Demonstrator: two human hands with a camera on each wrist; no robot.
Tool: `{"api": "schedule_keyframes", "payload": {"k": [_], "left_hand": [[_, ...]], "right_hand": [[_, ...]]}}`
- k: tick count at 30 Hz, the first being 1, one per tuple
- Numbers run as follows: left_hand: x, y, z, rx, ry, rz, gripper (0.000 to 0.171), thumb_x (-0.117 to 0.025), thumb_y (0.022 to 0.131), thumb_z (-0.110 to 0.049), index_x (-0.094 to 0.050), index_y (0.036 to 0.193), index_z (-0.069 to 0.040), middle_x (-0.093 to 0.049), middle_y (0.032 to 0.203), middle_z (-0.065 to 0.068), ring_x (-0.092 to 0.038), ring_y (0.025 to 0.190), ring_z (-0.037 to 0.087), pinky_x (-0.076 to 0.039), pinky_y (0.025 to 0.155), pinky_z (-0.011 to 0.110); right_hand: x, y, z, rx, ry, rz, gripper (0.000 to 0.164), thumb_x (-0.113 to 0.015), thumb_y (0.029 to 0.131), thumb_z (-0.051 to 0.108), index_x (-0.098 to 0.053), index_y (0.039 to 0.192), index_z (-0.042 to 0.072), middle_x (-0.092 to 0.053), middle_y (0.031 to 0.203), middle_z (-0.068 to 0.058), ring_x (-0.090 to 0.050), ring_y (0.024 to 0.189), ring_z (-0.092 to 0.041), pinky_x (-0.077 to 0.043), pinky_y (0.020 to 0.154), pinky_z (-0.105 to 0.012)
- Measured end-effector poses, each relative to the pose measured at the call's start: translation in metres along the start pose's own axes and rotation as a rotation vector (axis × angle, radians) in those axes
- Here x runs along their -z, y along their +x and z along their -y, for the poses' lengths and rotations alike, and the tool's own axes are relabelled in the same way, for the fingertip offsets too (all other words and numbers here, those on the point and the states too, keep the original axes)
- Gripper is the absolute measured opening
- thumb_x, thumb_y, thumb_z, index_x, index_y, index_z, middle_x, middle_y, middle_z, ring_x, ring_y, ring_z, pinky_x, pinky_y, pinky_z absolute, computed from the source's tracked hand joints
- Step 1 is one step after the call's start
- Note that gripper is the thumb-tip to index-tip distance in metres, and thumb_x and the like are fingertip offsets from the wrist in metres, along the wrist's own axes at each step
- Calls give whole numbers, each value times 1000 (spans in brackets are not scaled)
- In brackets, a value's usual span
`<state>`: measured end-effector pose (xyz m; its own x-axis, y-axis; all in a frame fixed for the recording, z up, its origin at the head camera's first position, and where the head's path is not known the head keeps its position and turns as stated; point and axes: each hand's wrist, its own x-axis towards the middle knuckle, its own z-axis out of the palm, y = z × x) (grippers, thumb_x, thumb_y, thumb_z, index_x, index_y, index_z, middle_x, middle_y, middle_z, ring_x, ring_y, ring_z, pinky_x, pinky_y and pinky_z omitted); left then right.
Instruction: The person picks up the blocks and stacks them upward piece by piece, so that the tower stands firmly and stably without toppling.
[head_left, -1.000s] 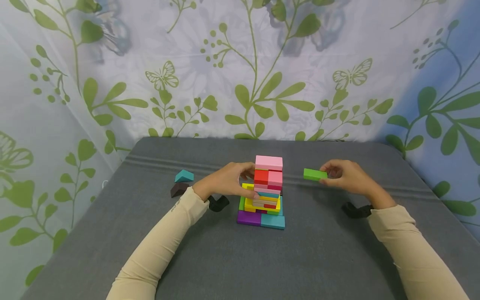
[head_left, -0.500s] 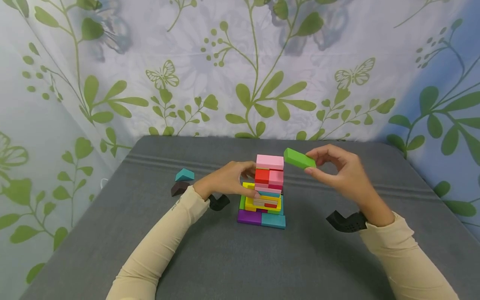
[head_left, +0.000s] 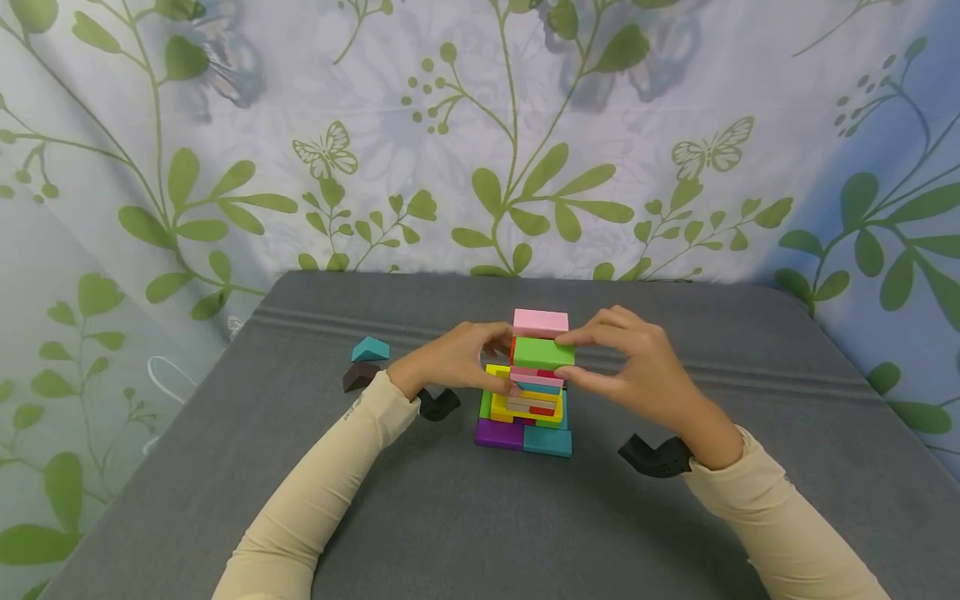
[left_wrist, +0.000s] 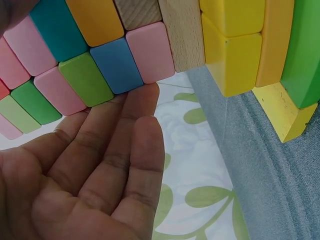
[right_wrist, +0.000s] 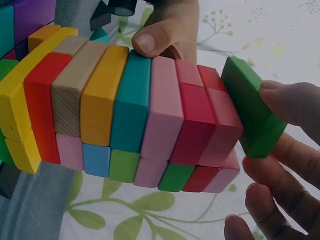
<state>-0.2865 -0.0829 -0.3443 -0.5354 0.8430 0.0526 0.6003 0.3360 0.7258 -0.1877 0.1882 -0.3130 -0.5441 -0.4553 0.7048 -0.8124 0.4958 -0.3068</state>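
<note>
A tall tower of colourful toy blocks [head_left: 536, 390] stands mid-table, two stacks deep in the right wrist view. My left hand [head_left: 456, 357] holds it from the left, thumb against the near stack. Its fingers [left_wrist: 135, 165] lie along the back stack in the left wrist view. My right hand [head_left: 630, 358] pinches a green rectangular block [head_left: 543, 353] between thumb and fingers. That block is at the top of the near stack, slightly tilted in the right wrist view; whether its whole face rests there I cannot tell. A pink block [head_left: 541, 322] tops the stack behind.
Left of the tower lie a teal triangular block [head_left: 371, 348] and a dark brown notched block [head_left: 361, 376]. Purple [head_left: 499, 434] and teal blocks [head_left: 547, 442] lie at the tower's foot. A patterned curtain [head_left: 420, 150] hangs behind the grey table [head_left: 480, 525].
My right hand has brought the green block leftward from the tower's right side, raising it and then lowering it onto the near stack's top. The left hand has stayed at the tower.
</note>
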Motion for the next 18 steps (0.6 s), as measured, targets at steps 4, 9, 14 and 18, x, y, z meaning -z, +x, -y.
{"api": "schedule_keyframes", "payload": {"k": [4, 9, 14, 18], "left_hand": [[0, 0, 0, -6, 1, -2, 65, -83, 90, -27, -59, 143, 2, -70, 134, 13, -66, 119, 32, -52, 107, 36], [-1, 0, 0, -8, -6, 1, 65, -83, 91, -27, -58, 143, 3, -70, 134, 13, -66, 121, 35, -52, 108, 38], [0, -2, -2, -19, -30, -15, 75, -85, 91, -24, -51, 152, 1, -67, 142, 13, -63, 127, 33, -51, 111, 41], [2, -5, -6, -67, -83, -119, 86, -86, 91, -29, -44, 161, -2, -62, 150, 13, -60, 132, 28, -48, 114, 52]], "right_hand": [[-2, -2, -1, -10, -7, 9, 31, -95, 85, 15, -83, 111, 2, -71, 95, -3, -60, 87, -18, -46, 74, -21], [-5, -3, -2, -30, -38, -4, 39, -97, 75, 1, -83, 112, 4, -71, 97, -4, -58, 88, -21, -46, 74, -27], [-8, -3, -2, -41, -64, -20, 42, -98, 71, -1, -83, 111, 5, -69, 97, -4, -57, 88, -24, -44, 72, -30], [-11, -3, -2, -59, -87, -33, 42, -98, 70, -3, -83, 108, 4, -66, 96, -4, -58, 90, -24, -44, 73, -30]]}}
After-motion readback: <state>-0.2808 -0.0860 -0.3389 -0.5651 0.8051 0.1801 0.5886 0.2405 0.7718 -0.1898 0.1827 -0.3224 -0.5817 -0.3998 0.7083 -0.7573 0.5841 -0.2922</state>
